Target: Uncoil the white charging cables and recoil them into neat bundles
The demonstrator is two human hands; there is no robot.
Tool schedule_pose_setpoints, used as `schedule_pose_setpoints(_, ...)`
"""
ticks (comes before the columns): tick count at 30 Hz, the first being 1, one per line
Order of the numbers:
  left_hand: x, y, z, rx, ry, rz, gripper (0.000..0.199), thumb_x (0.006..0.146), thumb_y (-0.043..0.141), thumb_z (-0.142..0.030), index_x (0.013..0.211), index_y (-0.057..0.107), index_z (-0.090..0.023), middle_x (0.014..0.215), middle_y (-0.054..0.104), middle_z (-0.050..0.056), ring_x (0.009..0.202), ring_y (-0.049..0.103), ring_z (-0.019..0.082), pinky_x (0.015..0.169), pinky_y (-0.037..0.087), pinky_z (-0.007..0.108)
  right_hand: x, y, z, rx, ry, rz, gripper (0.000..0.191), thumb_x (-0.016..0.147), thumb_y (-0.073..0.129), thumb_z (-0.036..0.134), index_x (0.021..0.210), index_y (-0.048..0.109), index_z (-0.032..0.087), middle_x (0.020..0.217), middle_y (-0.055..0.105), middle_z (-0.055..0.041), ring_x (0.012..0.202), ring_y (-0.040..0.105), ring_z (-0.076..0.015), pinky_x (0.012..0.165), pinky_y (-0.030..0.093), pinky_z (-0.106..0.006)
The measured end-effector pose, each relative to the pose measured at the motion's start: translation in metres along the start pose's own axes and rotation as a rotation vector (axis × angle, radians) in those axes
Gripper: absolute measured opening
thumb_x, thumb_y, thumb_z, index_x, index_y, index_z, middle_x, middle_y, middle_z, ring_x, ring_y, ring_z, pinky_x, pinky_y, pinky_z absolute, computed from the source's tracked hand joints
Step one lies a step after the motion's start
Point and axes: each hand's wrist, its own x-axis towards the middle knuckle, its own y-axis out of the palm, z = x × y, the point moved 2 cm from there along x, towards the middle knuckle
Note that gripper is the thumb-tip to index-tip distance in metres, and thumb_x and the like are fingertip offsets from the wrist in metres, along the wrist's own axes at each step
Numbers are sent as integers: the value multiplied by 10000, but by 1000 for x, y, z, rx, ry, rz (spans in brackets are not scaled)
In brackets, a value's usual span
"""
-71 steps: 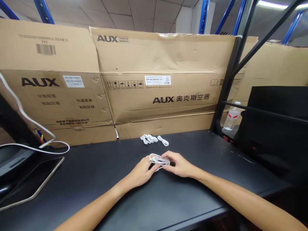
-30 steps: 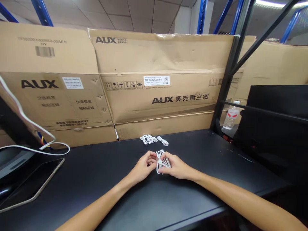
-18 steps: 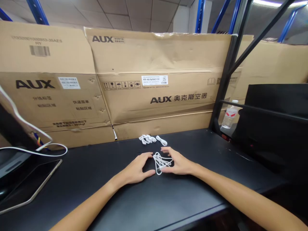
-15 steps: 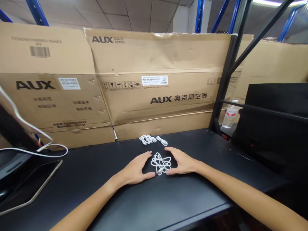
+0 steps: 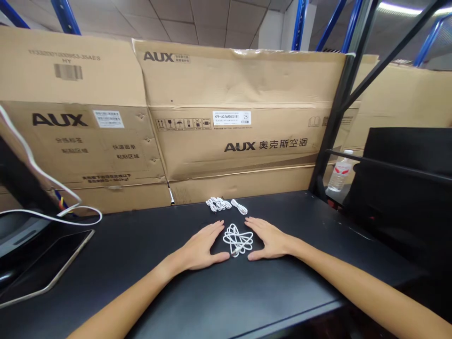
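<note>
A loosely tangled white cable [image 5: 238, 240] lies on the black desk [image 5: 190, 301], between my two hands. My left hand [image 5: 203, 245] rests at its left side, thumb and fingers spread apart, holding nothing. On the other side is my right hand [image 5: 270, 239], likewise spread and without anything in it. Both thumbs point inward near the cable's front end, where a connector seems to show. Farther back lie a coiled bunch of white cables [image 5: 218, 204] and a separate small bundled white cable [image 5: 239, 206].
Cardboard sheets [image 5: 243, 165] printed AUX stand upright along the desk's back edge. At left are a loose white cord [image 5: 88, 221] and a dark flat panel with a pale rim [image 5: 52, 268]. A black metal frame [image 5: 334, 113], water bottle [image 5: 341, 172] and dark monitor-like panel [image 5: 399, 188] are at right.
My right hand has drawn slightly away from the tangled cable, to the right. The left hand and the cables stay as they were, while the camera view has shifted a little.
</note>
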Motion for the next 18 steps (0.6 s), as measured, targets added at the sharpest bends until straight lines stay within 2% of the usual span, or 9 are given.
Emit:
schedule_pose_setpoints(2,0,-1,-2,-4,16,-3,803,766,510,-640,1423,309,-225,1505,251,84,1363,259,293,1110,248,430,1,-3,6,1,-68,-118,960,632,669,640,1371,359,112,1391,380,-198,1284,353,-306,1044,312,-441)
schedule_pose_setpoints(4,0,-3,-4,-10,33,-6,744,774,515,-623,1400,357,-253,1502,263,74,1362,262,297,1102,261,433,2,-4,17,-23,-171,-200,721,683,686,549,1253,486,153,1304,458,-164,1206,424,-273,992,366,-407)
schedule_pose_setpoints(6,0,-4,-6,-19,41,-10,695,786,514,-604,1383,384,-272,1497,279,67,1360,268,294,1097,266,437,5,-1,28,-69,-257,-197,403,786,631,446,1089,580,185,1185,533,-125,1089,496,-235,928,407,-376)
schedule_pose_setpoints(8,1,-3,-7,-37,48,-10,650,805,508,-579,1368,407,-271,1485,309,67,1359,271,288,1101,255,447,8,3,37,-114,-287,-162,230,865,550,377,978,601,184,1069,579,-108,971,540,-209,856,439,-348)
schedule_pose_setpoints(11,5,-3,-10,-117,75,-31,522,853,485,-501,1318,476,-265,1441,394,57,1350,295,275,1102,251,453,13,7,44,-89,-268,-147,195,916,465,323,894,585,170,958,598,-98,865,557,-191,778,457,-313)
schedule_pose_setpoints(13,8,-4,-16,-243,94,-73,423,891,450,-432,1276,518,-271,1377,484,47,1298,390,253,1085,292,427,16,8,45,39,-208,-180,199,935,420,291,866,566,174,907,601,-77,793,560,-166,728,462,-284)
schedule_pose_setpoints(16,14,-6,-30,-587,54,-122,368,910,433,-392,1239,537,-264,1267,584,52,1145,548,223,1010,393,378,17,6,46,314,-100,-276,191,946,391,269,874,544,181,884,618,-49,752,572,-140,707,464,-262)
schedule_pose_setpoints(18,17,-4,-39,-893,5,-112,408,892,476,-400,1271,481,-249,1246,595,77,1086,590,221,961,439,374,18,5,49,474,-69,-305,188,947,390,271,881,540,181,889,641,-42,778,594,-142,730,466,-266)
